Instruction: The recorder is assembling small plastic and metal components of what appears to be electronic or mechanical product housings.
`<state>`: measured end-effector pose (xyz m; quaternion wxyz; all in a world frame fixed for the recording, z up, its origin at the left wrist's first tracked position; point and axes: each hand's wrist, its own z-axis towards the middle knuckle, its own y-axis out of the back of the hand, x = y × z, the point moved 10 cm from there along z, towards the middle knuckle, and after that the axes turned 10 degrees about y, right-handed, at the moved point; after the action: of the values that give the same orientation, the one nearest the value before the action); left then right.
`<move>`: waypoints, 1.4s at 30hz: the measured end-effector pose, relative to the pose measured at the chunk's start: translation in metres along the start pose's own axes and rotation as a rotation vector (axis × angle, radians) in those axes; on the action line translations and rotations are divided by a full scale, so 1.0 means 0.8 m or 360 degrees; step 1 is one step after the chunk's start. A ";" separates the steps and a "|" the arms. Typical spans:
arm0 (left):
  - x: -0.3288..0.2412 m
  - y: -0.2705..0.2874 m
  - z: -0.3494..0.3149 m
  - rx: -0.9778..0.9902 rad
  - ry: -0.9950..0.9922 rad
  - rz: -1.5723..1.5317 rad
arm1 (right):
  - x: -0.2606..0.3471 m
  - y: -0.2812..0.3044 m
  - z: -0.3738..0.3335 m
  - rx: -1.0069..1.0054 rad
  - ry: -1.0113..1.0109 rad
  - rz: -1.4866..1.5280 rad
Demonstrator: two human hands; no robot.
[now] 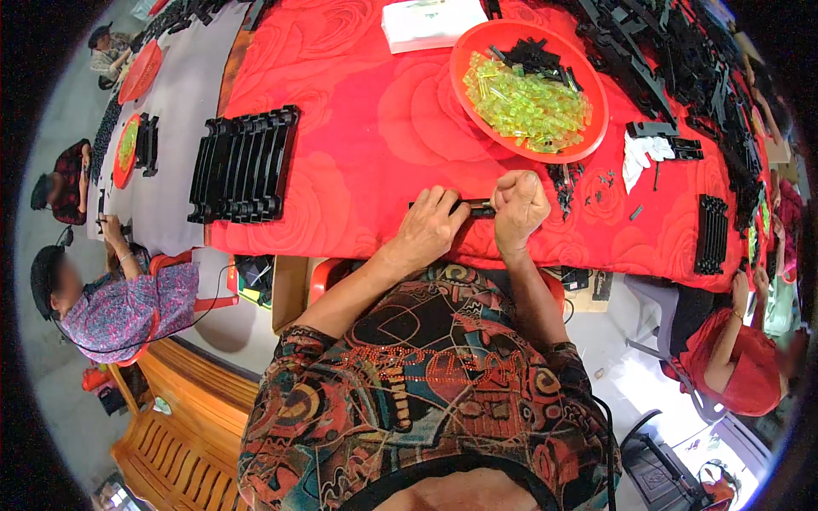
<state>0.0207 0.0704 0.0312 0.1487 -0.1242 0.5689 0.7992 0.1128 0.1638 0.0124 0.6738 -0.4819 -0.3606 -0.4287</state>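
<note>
At the near edge of the red-covered table, a narrow black plastic bar (481, 207) lies crosswise between my hands. My left hand (430, 223) is closed over its left part, the fingertips pressing on it from above. My right hand (520, 209) makes a fist at the bar's right end; whatever its fingers hold is hidden. Beyond the hands stands a round red tray (599, 140), heaped with small clear yellow-green plastic pieces (528, 109) and small black parts (535, 58).
Long black bars (243, 166) lie stacked at the left, with another stack (711, 234) at the right edge. Tiny black bits (603, 180) and a crumpled white tissue (641, 157) lie right of the tray. A white box (433, 24) sits at the back. Co-workers sit on both sides.
</note>
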 end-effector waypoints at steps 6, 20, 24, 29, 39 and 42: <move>0.002 -0.002 0.000 0.0034 0.0024 -0.0043 | -0.004 -0.019 -0.012 0.0114 0.0099 0.0000; -0.001 0.002 -0.001 0.0008 -0.0018 -0.0009 | 0.021 -0.047 -0.016 0.0392 0.0357 -0.0460; 0.003 0.000 -0.002 0.0064 -0.0040 0.0011 | 0.024 -0.017 -0.009 0.0091 0.0103 -0.0043; 0.000 0.031 0.006 -0.0032 -0.0063 -0.0059 | 0.093 0.040 0.014 -0.0170 0.0334 0.0066; -0.036 -0.025 0.023 0.0299 -0.0192 0.0281 | 0.098 0.059 0.026 -0.0312 0.0079 0.0171; -0.038 -0.021 0.023 0.0341 -0.0271 0.0337 | 0.098 0.060 0.026 -0.0290 0.0079 0.0201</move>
<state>0.0551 0.0904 0.0336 0.1238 0.0213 0.6461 0.7528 0.1850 0.1735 0.0718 0.6616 -0.5520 -0.2722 -0.4283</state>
